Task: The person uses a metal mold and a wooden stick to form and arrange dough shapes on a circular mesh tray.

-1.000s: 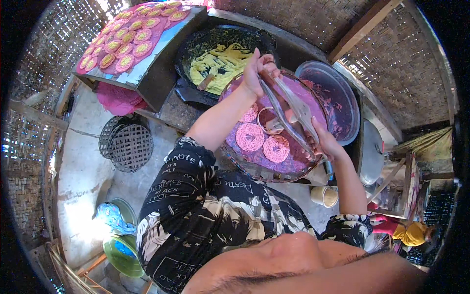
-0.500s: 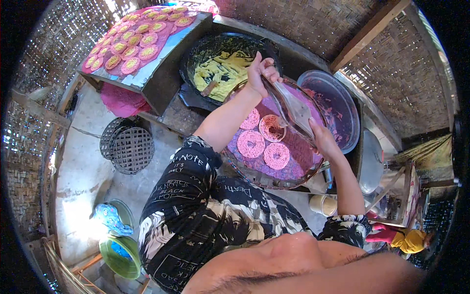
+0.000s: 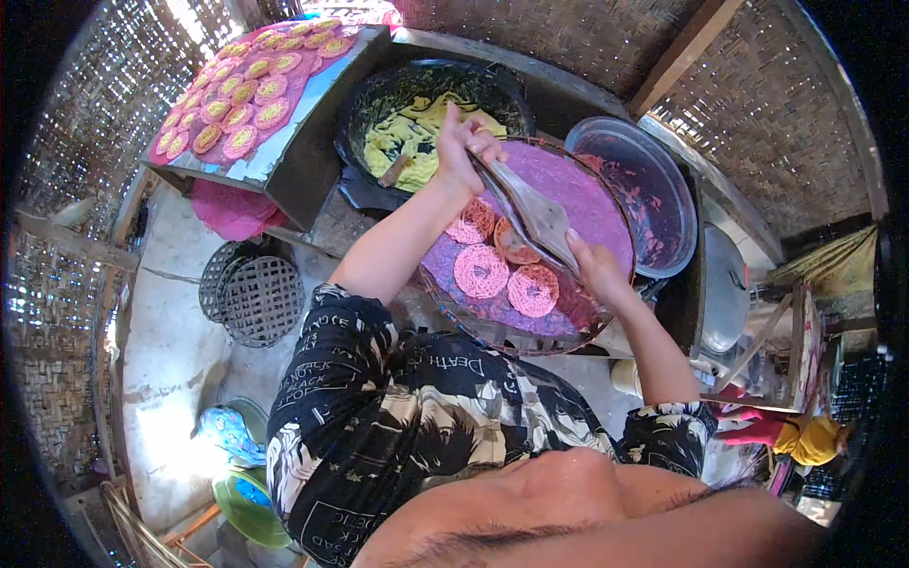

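Both my hands hold a long two-part wooden press slantwise above the round tray. My left hand grips its far left end, thumb stretched upward. Around its near right end is my right hand. Under the press, a ring-shaped mould is partly hidden, with reddish-pink strands inside. Beside it on the purple-lined tray lie pink rounds of stringy dough; one round is nearest me, another lies to its right, and a third sits near my left forearm.
A black basin of yellow dough stands behind the tray. To the right is a grey tub with pink dough scraps. Several pink-and-yellow rounds cover a pink cloth at far left. Woven black baskets and a green basin are lower left.
Both hands have shifted left with the press, which now covers more of the mould. The view has moved slightly.
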A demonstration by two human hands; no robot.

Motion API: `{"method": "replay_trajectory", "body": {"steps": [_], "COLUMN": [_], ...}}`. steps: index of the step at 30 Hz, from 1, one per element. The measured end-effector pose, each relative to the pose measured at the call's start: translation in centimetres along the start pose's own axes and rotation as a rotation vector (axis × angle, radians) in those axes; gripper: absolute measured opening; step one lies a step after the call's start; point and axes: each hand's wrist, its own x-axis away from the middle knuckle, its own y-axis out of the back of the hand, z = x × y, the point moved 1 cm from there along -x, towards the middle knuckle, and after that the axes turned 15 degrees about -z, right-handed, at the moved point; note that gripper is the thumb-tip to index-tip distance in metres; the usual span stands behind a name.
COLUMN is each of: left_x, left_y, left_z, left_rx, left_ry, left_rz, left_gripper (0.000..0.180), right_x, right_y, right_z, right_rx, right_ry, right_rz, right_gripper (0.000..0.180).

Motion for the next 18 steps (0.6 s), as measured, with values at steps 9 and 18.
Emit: {"method": "replay_trajectory", "body": {"steps": [9, 18], "left_x": [0.6, 7.1], "left_y": [-2.4, 2.2], "left_z": [-2.9, 0.9], "left_rx": [-0.213, -1.478], "left_ry": [-0.072, -0.969], "left_rz": [0.232, 0.112], "left_gripper": [0.072, 0.046], "right_x": [-1.3, -0.7], "right_y": [0.9, -1.3], "right_z": [2.6, 2.3], "right_rx": [-0.103, -0.210], "right_ry": [0.092, 0.640], "right_rz": [-0.193, -0.172], "right_gripper": [0.050, 0.050]}}
